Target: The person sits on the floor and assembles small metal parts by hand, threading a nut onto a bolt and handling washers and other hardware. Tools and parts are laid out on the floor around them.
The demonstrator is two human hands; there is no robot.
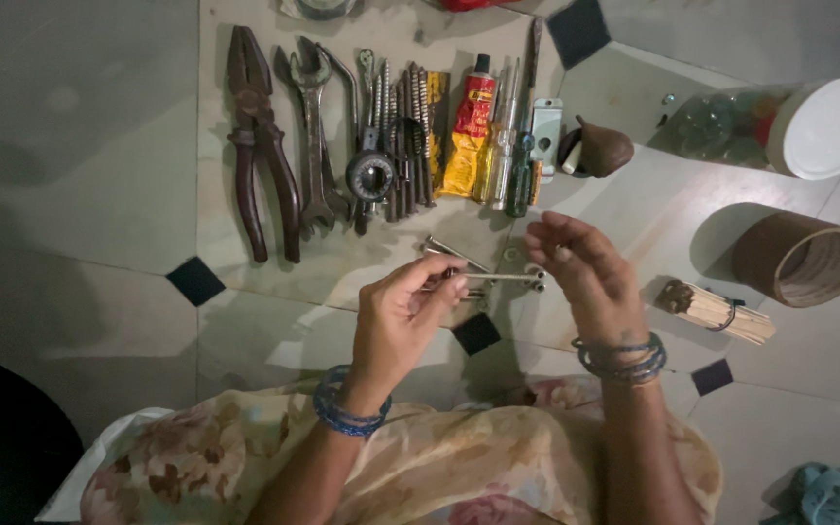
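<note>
Pinching a long thin silver metal bolt (493,277) between them, both hands hover above the tiled floor (99,194): the left hand (396,321) grips its left end with closed fingertips, while the right hand (580,267) closes its fingers loosely around the nutted right end. Its long axis runs level, left to right. Beyond lie more loose bolts (454,255), then rusty brown pliers (260,146), a steel spanner (315,136) and a yellow glue tube (469,131).

Both hands are bare, each wrist ringed with stacked blue bangles, above a floral cream-and-brown garment.
</note>
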